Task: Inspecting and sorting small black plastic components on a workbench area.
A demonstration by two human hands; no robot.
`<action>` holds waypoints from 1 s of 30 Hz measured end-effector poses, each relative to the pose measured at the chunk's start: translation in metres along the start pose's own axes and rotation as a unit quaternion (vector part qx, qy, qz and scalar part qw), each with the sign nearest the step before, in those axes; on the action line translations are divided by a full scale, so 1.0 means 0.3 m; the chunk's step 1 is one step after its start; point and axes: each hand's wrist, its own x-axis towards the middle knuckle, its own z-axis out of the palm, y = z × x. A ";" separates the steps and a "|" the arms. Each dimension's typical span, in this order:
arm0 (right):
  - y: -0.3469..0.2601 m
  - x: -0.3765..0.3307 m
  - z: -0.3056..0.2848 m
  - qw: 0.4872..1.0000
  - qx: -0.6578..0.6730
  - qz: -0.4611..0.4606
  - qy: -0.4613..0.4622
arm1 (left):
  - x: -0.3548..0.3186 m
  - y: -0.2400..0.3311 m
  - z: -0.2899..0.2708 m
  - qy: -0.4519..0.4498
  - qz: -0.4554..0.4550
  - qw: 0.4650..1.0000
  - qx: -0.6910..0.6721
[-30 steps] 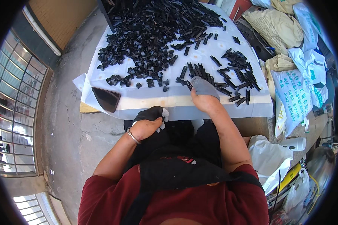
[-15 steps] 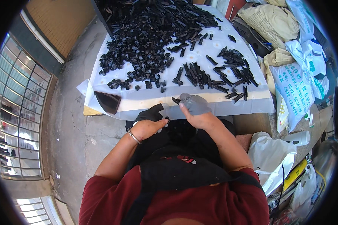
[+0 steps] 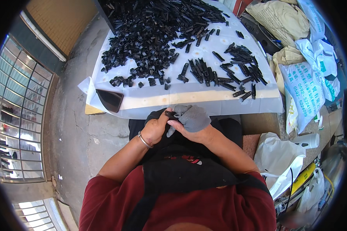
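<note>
My left hand (image 3: 155,129), with a dark glove over its fingers and a bracelet at the wrist, meets my right hand (image 3: 192,121) above my lap. The right one wears a grey dotted glove with the thumb bare. Between them is a narrow black plastic part (image 3: 171,115), and both hands are closed on it. The small dark piece my left hand pinched before is hidden now. Past my hands, on the table, lie a loose group of long black plastic parts (image 3: 204,73) and a heap of small curved black pieces (image 3: 142,57).
A white cloth (image 3: 150,102) covers the table. A dark phone (image 3: 111,100) lies at its near left corner. More long black parts (image 3: 243,61) lie to the right. White printed bags (image 3: 302,96) and a white plastic bag (image 3: 275,159) crowd the right side. A barred window (image 3: 21,111) stands left.
My hands, apart before, have come together. My right hand moved down and left with the long black part, to my left hand's thumb. My left hand rose slightly. The table's pieces stay put.
</note>
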 end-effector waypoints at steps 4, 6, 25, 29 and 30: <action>-0.012 -0.004 -0.056 0.993 0.070 0.089 -0.037 | 0.034 0.035 -0.036 0.005 -0.148 0.988 -0.048; -0.007 -0.017 -0.078 1.000 0.008 0.015 -0.001 | 0.025 0.078 -0.037 0.010 -0.087 0.994 -0.063; -0.030 -0.014 -0.021 0.986 -0.152 -0.042 -0.046 | -0.007 0.150 -0.038 -0.028 0.132 0.962 0.237; 0.030 -0.049 -0.002 0.994 -0.082 -0.071 0.011 | 0.012 0.147 -0.077 -0.287 -0.015 0.884 0.369; 0.037 -0.030 -0.036 0.996 -0.083 -0.018 -0.034 | 0.022 0.149 -0.085 -0.284 -0.019 0.885 0.368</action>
